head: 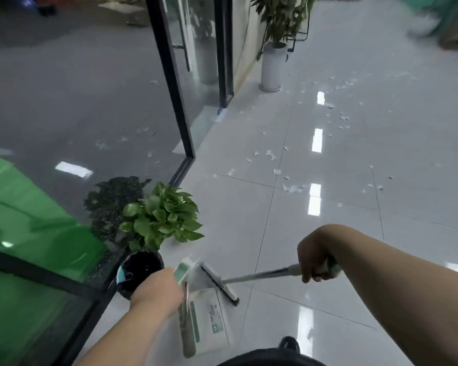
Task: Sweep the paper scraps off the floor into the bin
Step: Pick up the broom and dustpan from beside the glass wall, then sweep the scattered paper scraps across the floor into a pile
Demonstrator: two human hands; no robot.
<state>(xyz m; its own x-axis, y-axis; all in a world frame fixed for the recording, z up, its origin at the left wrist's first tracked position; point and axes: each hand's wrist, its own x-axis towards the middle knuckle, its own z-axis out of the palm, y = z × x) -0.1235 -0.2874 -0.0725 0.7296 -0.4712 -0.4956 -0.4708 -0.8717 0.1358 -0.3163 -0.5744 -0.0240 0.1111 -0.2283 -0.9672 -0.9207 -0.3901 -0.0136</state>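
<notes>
Right hand [315, 262] gripping broom [220, 282] handle, left hand [156, 291] gripping dustpan [206, 315] handle; pan mouth just beside broom head, ready to catch; scraps [292, 188] scattered on floor [249, 220] well beyond broom; bin not in view

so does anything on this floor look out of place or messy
Yes: torn white paper scraps are strewn across the glossy tile floor, thickest ahead towards the tall white planter. They are well away from the broom and dustpan near the person's feet.
</notes>
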